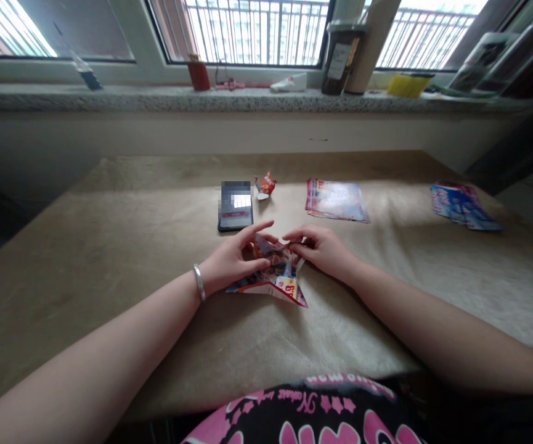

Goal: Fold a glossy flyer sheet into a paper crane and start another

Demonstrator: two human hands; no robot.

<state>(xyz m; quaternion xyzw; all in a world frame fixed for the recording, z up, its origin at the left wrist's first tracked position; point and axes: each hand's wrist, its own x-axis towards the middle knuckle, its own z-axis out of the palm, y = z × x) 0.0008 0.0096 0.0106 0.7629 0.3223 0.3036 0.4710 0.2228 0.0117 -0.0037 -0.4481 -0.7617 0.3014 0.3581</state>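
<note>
A partly folded sheet of printed paper (279, 271), colourful with a red edge and a yellow patch, lies between my hands on the table. My left hand (238, 256) grips its left side, thumb on top and index finger stretched out. The fingers of my right hand (317, 246) pinch a raised fold at its upper right. Just beyond my left hand rests a phone (235, 209) with its screen facing up. Beside the phone sits a small folded paper figure (265, 185), red and orange. Part of the sheet is hidden under my left fingers.
A stack of printed sheets (337, 200) lies right of the figure, and blue printed sheets (464, 206) lie farther right on the cloth-covered table (109, 246). Behind the table, a stone windowsill (146, 102) holds a dark container (340, 58), a red holder (198, 74) and a yellow item (407, 85).
</note>
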